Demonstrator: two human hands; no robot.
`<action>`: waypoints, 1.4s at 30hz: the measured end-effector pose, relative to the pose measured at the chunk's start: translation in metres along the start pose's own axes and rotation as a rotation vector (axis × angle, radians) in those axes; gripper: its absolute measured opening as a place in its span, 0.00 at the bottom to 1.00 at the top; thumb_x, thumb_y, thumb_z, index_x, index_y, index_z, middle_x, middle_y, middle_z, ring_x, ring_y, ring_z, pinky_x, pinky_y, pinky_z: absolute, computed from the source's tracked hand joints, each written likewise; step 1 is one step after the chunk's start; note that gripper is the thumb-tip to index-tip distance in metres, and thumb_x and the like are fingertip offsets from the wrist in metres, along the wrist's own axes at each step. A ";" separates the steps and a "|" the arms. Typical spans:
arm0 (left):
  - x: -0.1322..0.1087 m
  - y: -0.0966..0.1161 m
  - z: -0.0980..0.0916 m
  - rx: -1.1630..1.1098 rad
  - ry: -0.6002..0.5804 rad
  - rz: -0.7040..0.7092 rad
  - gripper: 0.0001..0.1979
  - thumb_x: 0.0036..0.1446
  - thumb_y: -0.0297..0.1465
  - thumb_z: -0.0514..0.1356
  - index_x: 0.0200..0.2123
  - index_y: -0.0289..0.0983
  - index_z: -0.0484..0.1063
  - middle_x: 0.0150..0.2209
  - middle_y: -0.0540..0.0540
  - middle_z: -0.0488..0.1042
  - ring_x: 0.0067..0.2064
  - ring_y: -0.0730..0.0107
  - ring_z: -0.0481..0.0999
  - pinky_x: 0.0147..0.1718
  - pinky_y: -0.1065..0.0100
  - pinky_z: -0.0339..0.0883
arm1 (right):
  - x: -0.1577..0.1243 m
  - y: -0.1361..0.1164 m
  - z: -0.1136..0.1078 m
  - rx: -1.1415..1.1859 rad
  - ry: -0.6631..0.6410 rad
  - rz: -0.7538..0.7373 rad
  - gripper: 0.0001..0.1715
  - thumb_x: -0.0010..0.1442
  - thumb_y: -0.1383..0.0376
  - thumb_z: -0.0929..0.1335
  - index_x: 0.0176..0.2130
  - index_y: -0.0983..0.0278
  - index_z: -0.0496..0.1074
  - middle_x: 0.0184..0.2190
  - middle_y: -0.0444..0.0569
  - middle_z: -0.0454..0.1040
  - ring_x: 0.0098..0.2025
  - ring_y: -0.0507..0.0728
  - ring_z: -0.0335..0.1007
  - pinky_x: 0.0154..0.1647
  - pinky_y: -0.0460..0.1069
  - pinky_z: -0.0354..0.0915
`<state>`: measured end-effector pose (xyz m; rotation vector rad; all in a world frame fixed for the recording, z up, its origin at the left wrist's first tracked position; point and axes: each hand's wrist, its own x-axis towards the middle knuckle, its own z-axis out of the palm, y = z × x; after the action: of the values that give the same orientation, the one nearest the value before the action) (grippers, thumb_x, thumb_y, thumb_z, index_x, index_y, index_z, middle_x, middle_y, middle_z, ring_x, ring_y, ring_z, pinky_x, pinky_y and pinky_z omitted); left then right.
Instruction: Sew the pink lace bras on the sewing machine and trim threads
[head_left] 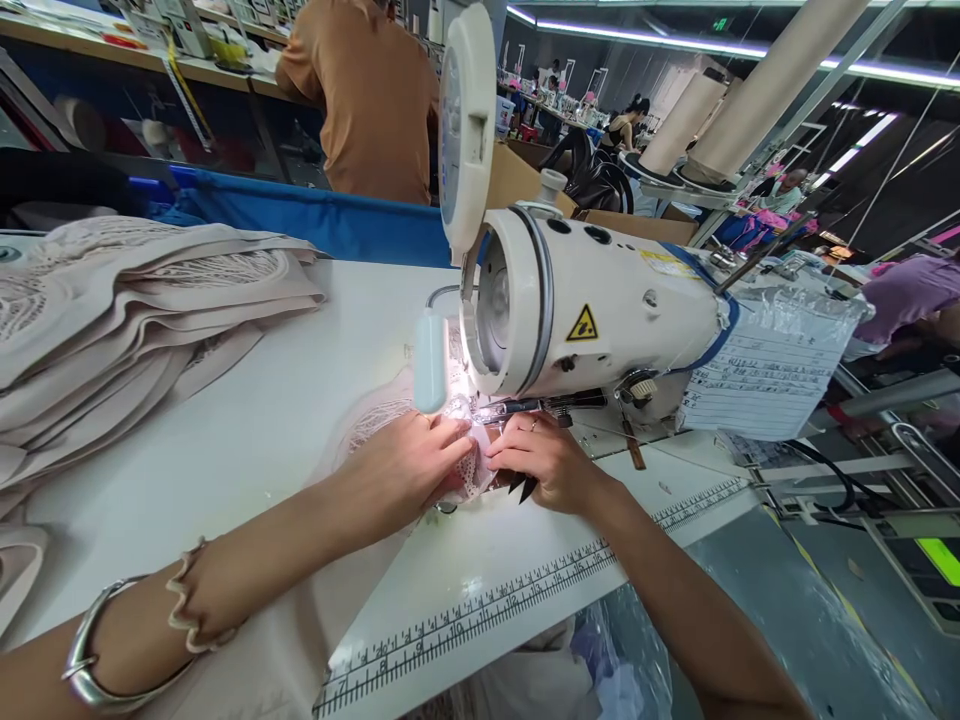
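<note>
A pale pink lace-trimmed fabric piece (pixel 367 412) lies under the head of a white sewing machine (pixel 600 300), lit brightly at the needle area. My left hand (pixel 405 465) has its fingers closed on the lace, just in front of the pale blue lamp (pixel 430 360). On the other side of the lace, my right hand (pixel 547 462) bends its fingers against the fabric edge. Dark pointed blades, apparently thread snips (pixel 528 489), stick out beneath its palm. The needle and presser foot are mostly hidden by the fingers and machine head.
Folded lace-edged pieces (pixel 165 310) are stacked on the left of the white table. A printed ruler (pixel 480 620) runs along its front edge. A handwritten sheet (pixel 772 370) hangs at the machine's right. A person in a brown shirt (pixel 367 100) is beyond the blue cloth (pixel 300 215).
</note>
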<state>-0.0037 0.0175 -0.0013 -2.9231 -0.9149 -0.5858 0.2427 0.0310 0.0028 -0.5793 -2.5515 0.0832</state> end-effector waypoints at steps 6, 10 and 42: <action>0.000 0.003 0.004 0.120 0.009 -0.106 0.12 0.68 0.34 0.54 0.46 0.32 0.72 0.47 0.32 0.74 0.44 0.46 0.73 0.30 0.57 0.61 | -0.001 0.000 0.000 -0.045 -0.023 0.008 0.09 0.63 0.74 0.68 0.36 0.62 0.77 0.37 0.47 0.81 0.39 0.57 0.71 0.41 0.53 0.67; -0.001 0.004 0.003 0.027 0.059 -0.060 0.11 0.70 0.27 0.50 0.42 0.34 0.73 0.47 0.35 0.75 0.45 0.52 0.73 0.39 0.56 0.63 | 0.000 0.000 -0.001 -0.043 -0.046 0.012 0.13 0.64 0.75 0.65 0.36 0.61 0.77 0.37 0.48 0.81 0.40 0.57 0.72 0.43 0.53 0.68; -0.003 0.001 0.015 -0.083 -0.026 -0.026 0.26 0.55 0.14 0.51 0.56 0.33 0.67 0.47 0.38 0.73 0.46 0.54 0.71 0.50 0.49 0.64 | -0.005 0.008 0.003 0.033 0.028 0.061 0.19 0.60 0.81 0.61 0.37 0.62 0.75 0.41 0.48 0.81 0.41 0.57 0.73 0.44 0.51 0.69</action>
<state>-0.0001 0.0166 -0.0166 -3.0036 -0.9554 -0.6034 0.2478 0.0361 -0.0034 -0.6415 -2.5009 0.1374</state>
